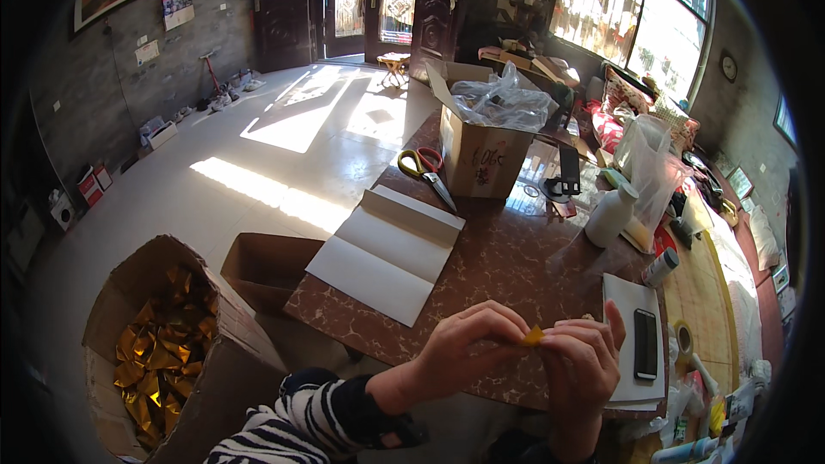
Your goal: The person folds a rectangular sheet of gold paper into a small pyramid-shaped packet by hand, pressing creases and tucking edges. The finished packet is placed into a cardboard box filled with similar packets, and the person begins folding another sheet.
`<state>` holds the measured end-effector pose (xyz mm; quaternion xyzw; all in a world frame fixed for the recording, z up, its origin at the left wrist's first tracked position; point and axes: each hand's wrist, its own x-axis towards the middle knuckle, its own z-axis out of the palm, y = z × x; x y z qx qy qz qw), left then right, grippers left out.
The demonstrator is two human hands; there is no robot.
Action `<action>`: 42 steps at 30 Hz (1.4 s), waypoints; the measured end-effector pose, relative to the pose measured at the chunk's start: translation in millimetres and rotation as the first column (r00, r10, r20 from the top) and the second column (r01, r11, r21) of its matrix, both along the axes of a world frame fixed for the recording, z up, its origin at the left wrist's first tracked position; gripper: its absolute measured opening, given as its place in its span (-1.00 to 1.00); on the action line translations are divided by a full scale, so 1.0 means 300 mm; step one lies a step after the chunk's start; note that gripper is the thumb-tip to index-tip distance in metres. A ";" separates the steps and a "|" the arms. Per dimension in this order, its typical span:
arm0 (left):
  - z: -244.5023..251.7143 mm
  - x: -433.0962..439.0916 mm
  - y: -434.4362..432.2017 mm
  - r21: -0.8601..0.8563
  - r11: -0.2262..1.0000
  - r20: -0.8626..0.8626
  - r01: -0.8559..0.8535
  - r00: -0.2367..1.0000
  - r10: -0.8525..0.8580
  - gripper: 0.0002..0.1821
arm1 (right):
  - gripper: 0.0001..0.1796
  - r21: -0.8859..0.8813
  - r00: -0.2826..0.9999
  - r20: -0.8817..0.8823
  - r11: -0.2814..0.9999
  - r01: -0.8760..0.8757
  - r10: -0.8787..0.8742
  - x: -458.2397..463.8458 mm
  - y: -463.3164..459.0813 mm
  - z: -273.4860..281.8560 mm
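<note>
Over the near edge of a marbled brown table (509, 251), my left hand (474, 341) and my right hand (580, 354) meet fingertip to fingertip. Between them they pinch a small folded piece of yellow-gold paper (533, 336). Most of the piece is hidden by the fingers. A large cardboard box (225, 335) at the lower left holds many folded shiny gold paper pieces (158, 361). A creased white sheet (393, 245) lies flat on the table, left of my hands.
Scissors (428, 174) lie beside a cardboard box of plastic bags (483, 161). A smartphone (645, 343) rests on white sheets at the right, near a white bottle (611, 214) and a tape roll (683, 337). Another open box (267, 270) stands below the table's left edge.
</note>
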<state>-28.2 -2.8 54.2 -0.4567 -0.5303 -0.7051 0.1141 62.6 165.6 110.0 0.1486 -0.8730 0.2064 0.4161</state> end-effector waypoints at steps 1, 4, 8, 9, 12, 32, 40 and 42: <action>0.001 0.001 -0.002 -0.010 1.000 0.001 0.006 1.000 -0.006 -0.80 | -0.90 -0.003 1.000 0.010 1.000 -0.006 0.006 0.002 0.001 0.001; 0.002 0.001 -0.006 -0.028 0.999 -0.005 0.019 1.000 -0.019 -0.80 | -0.91 0.009 1.000 0.031 1.000 -0.003 0.003 0.006 0.004 0.005; 0.001 -0.006 -0.009 -0.032 0.999 -0.037 0.028 0.999 -0.029 -0.80 | -0.93 0.023 0.999 0.039 1.000 -0.008 0.007 0.009 0.008 0.010; 0.002 -0.008 -0.010 -0.036 0.999 -0.048 0.027 0.998 -0.029 -0.80 | -0.93 0.026 0.999 0.039 1.000 -0.003 0.002 0.009 0.009 0.011; 0.008 -0.005 -0.014 -0.052 0.998 -0.045 0.018 0.999 -0.021 -0.82 | -0.94 0.028 0.999 0.033 1.000 0.000 -0.001 0.007 0.007 0.010; 0.010 0.013 -0.009 -0.068 0.988 -0.183 -0.142 0.975 0.127 -0.89 | -0.93 0.132 0.998 0.007 0.990 0.053 -0.055 0.000 -0.006 -0.003; 0.017 0.020 -0.003 -0.061 0.980 -0.205 -0.189 0.963 0.173 -0.91 | -0.97 0.133 0.998 0.007 0.990 0.054 -0.056 0.004 -0.012 0.004; 0.017 0.018 0.001 -0.054 0.981 -0.192 -0.184 0.966 0.171 -0.90 | -0.97 0.133 0.998 0.008 0.989 0.057 -0.059 0.005 -0.011 0.004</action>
